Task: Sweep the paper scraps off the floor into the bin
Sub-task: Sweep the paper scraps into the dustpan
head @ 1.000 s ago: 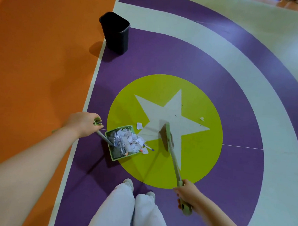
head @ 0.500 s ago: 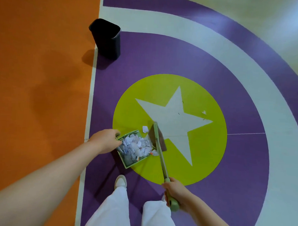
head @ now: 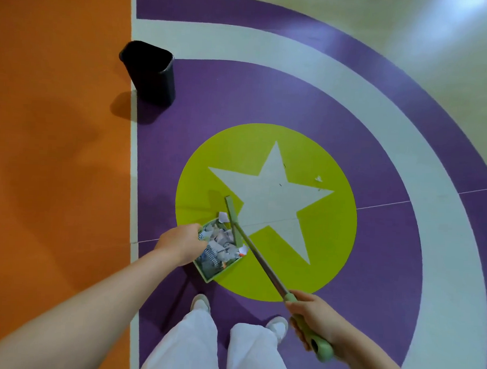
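A green dustpan (head: 208, 274) full of white paper scraps (head: 220, 243) rests on the floor at the left edge of the yellow-green circle. My left hand (head: 180, 243) is shut on its handle, which the hand hides. My right hand (head: 314, 321) grips the green handle of the broom (head: 261, 264), whose head (head: 232, 220) lies against the dustpan's open mouth. One scrap (head: 222, 217) sits at the pan's far lip beside the broom head. A small scrap (head: 318, 178) lies on the circle to the right of the star. The black bin (head: 152, 71) stands at the far left.
The floor is orange at the left, then purple and white rings around a yellow-green circle with a white star (head: 269, 196). My white-trousered legs and shoes (head: 201, 303) stand at the bottom, just behind the dustpan.
The broom head has swept left up against the dustpan's mouth, pushing scraps in. My left hand has closed in over the pan's rear. The view has shifted, so the bin appears farther right.
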Motion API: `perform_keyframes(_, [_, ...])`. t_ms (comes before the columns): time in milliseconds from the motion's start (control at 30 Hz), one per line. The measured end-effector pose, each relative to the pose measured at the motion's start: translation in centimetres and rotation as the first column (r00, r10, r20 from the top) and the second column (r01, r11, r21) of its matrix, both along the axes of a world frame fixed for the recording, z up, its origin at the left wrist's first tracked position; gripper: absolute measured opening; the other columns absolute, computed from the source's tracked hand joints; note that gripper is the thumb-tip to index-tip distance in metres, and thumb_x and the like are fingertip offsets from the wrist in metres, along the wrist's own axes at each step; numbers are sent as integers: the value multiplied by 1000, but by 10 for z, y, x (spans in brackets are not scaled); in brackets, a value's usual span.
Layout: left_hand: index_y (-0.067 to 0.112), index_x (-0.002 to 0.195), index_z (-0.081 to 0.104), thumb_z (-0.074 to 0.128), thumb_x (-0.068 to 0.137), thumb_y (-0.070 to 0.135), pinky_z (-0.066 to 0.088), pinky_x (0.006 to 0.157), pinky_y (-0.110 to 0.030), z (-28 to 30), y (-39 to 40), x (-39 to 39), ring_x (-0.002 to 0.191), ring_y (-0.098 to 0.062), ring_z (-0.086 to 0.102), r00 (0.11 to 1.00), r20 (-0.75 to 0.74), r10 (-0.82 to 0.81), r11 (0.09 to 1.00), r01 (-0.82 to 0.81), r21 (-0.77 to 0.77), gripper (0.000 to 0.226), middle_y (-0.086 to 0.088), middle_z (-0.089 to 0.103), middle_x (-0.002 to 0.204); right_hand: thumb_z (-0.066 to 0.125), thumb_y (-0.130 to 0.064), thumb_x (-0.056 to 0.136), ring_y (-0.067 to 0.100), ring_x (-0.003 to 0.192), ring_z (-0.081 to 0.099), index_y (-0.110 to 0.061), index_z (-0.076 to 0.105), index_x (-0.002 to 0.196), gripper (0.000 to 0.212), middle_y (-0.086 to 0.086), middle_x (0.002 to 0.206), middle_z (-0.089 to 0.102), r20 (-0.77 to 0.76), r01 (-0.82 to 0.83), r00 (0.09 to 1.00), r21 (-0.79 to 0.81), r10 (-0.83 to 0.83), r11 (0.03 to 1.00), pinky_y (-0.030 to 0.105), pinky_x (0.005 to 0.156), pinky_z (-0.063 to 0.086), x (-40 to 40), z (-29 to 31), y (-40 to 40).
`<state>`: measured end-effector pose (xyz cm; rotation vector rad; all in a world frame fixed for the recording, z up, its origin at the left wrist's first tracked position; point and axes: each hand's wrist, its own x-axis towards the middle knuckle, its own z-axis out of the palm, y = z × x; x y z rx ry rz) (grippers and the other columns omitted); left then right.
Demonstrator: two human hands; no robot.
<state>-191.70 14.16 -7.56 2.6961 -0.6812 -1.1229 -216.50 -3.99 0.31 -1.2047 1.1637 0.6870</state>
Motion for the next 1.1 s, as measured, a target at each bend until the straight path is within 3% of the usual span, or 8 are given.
perform_keyframes(167, [21,128,58,50,93,40,49,90,-39,1,-1,0,115,-31,60,1000,29,-1,1000,1,6,40,-5,64,129,51,-13,95,18,40,46,-28,47,128,36,10,67,49,-7,-161,987,-187,162,969,23,37,40,10,17,-27])
perform_keyframes(233, [22,127,58,50,93,40,48,89,-38,2,-2,-1,114,-31,60,999,41,2,1000,-2,6,39,-5,64,128,50,-14,92,18,42,51,-33,45,120,33,6,67,52,-92,-378,925,-308,368,873,24,38,42,29,10,-38])
perform_keyframes(333, [23,127,59,50,93,41,49,88,-38,3,-4,-3,113,-31,61,998,65,-8,1000,7,9,39,-4,65,127,48,-15,88,26,59,67,-16,52,112,25,3,74,57,-227,-615,783,-425,579,664,25,44,45,64,-20,-47])
perform_keyframes(467, [26,132,57,51,93,42,49,88,-38,2,-5,-3,115,-30,61,996,88,-6,1000,5,13,43,-3,65,129,39,-2,85,30,64,65,-19,45,134,52,7,87,56,-352,-730,679,-415,644,543,30,43,50,92,-56,-44])
perform_keyframes(567, [28,138,53,50,93,43,48,89,-37,2,-4,-4,117,-29,60,996,91,-5,1000,4,18,47,-1,63,133,42,-1,89,30,90,66,-18,33,148,62,9,102,55,-440,-834,541,-394,717,387,31,58,49,92,-69,-35])
perform_keyframes(767, [27,136,54,50,94,44,49,88,-37,3,-5,-4,115,-29,61,995,101,-10,1000,9,11,46,-2,65,130,41,-3,89,23,65,55,-11,51,132,44,2,73,45,-492,-859,512,-294,704,419,26,40,35,62,-74,-34])
perform_keyframes(900, [25,131,57,50,93,42,49,87,-37,5,-6,-4,113,-29,61,994,108,-18,1000,17,14,42,-3,65,128,36,-1,86,19,53,53,-15,51,127,46,5,80,52,-484,-848,529,-284,697,447,25,36,40,33,-66,-42])
perform_keyframes(1100, [24,126,60,50,93,41,49,86,-37,2,-4,-5,112,-30,62,994,111,-12,1000,13,-3,38,-4,66,126,36,-8,85,20,46,52,-13,53,115,35,6,73,52,-350,-748,655,-176,669,640,28,43,45,-2,-51,-42])
